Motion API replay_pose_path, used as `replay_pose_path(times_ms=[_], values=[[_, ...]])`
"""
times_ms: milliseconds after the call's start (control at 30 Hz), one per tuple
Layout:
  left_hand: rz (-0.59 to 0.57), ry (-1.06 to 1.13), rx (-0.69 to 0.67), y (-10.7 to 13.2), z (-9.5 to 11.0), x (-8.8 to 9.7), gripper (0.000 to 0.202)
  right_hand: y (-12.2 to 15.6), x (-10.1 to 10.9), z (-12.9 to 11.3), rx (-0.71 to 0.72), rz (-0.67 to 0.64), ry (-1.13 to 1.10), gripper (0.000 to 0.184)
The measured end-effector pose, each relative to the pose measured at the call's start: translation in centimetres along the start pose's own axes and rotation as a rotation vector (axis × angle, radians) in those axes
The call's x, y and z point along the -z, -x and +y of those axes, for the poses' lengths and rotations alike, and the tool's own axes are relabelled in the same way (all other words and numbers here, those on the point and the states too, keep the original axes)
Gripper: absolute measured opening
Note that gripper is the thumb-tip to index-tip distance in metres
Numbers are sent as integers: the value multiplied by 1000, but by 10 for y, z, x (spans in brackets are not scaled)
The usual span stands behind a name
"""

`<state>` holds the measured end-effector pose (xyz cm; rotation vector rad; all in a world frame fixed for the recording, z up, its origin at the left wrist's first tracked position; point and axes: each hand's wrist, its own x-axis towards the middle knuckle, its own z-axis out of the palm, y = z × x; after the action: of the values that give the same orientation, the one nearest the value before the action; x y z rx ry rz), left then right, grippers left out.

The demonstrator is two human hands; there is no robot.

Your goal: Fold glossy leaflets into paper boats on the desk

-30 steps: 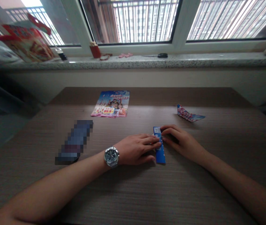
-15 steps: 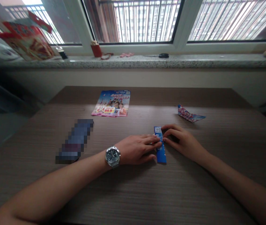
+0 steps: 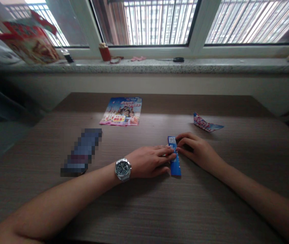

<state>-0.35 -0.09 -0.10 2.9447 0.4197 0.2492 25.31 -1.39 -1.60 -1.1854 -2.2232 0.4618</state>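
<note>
Your left hand (image 3: 147, 162), fingers outstretched, is pressing the blue strip (image 3: 175, 168) onto the worktop (image 3: 144, 206); your right hand (image 3: 197, 147) is meeting its right edge, pinching or not I cannot tell. Little is shifting since earlier: the strip is staying pinned.

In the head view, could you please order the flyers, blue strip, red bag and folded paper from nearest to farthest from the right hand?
1. Blue strip, beside the right hand
2. Folded paper, beyond the hand
3. Flyers, farther left
4. Red bag, upper left
</note>
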Motion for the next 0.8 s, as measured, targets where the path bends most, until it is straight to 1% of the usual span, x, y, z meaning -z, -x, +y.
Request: replay_pose_path(times_ms=[267, 500, 633, 800], values=[[11, 11, -7, 0, -1, -1, 49, -20, -1, 14, 0, 64, 88, 6], [9, 20, 2, 0, 0, 0, 49, -37, 0, 17, -72, 51, 146, 9], [11, 22, 11, 1, 0, 0, 49, -39, -1, 19, -73, 52, 167, 10], [35, 17, 3, 1, -1, 0, 48, -35, -1, 20, -59, 79, 157, 9]])
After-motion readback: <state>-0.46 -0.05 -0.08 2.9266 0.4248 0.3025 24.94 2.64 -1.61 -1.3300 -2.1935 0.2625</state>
